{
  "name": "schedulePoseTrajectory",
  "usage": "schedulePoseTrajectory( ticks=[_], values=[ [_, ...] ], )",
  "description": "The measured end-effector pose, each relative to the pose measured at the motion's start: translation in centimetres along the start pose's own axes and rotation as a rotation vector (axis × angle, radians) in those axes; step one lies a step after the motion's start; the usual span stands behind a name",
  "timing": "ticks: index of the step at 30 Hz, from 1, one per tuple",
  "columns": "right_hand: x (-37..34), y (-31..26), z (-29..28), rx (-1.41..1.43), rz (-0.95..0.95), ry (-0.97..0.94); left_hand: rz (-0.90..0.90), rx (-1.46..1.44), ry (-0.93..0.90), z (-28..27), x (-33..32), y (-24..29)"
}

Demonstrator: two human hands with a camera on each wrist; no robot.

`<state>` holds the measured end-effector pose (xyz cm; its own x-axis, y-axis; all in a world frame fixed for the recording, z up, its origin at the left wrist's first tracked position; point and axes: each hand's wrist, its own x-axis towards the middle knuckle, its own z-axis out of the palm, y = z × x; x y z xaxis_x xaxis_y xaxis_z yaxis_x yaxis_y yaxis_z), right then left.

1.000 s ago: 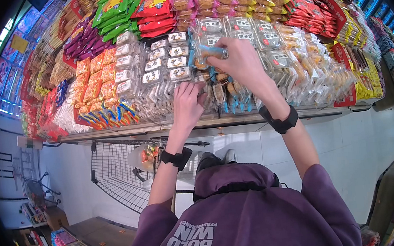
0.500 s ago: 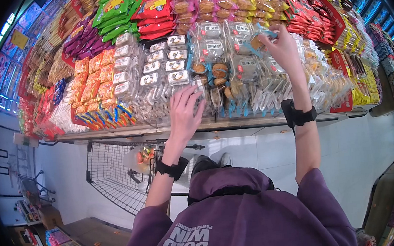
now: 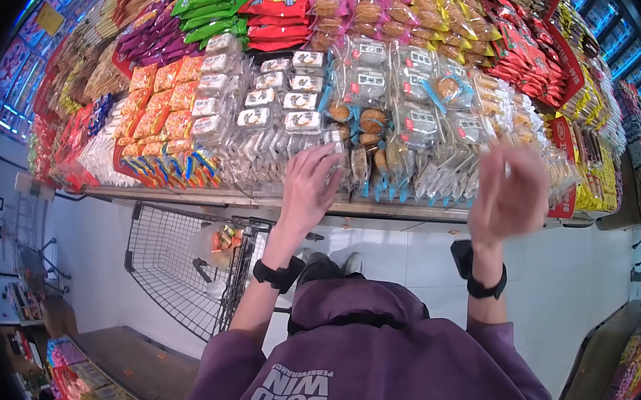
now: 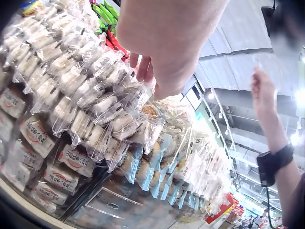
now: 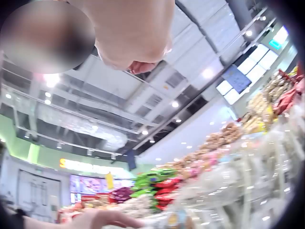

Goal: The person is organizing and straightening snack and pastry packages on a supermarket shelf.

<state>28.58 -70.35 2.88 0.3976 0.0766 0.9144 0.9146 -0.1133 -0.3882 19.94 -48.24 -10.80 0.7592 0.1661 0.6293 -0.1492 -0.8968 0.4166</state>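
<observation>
My left hand rests with bent fingers on the front rows of clear-wrapped snack packs. In the left wrist view, the fingers lie at the tops of these packs. My right hand, blurred, is raised in front of the display's right side with nothing visible in it. A round cake in a blue-edged wrapper lies on top of clear packs with white labels. More round brown cakes sit in a lower gap between the labelled stacks, just right of my left hand.
The display's wooden front edge runs below both hands. A wire shopping cart, with a bag of goods in it, stands below on the left. Red snack packs and green bags are piled farther back.
My right hand carried the blue-edged cake rightward from the middle stack, let it go on the labelled packs, then drew back toward me. My left hand has stayed at the front packs.
</observation>
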Motion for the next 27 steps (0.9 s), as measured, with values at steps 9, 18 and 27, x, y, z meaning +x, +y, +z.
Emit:
schedulePoseTrajectory(
  ticks=[9, 18, 27],
  values=[
    [0.2, -12.3, -3.4, 0.708, -0.634, 0.059, 0.026, 0.006, -0.016, 0.0, 0.0, -0.3],
    [-0.4, -12.8, -1.9, 0.612, -0.628, 0.046, 0.030, 0.015, -0.028, 0.0, -0.2, -0.8],
    [-0.7, -12.5, -0.7, 0.685, -0.693, 0.128, 0.043, 0.023, -0.027, -0.1, -0.2, -0.8]
  ],
)
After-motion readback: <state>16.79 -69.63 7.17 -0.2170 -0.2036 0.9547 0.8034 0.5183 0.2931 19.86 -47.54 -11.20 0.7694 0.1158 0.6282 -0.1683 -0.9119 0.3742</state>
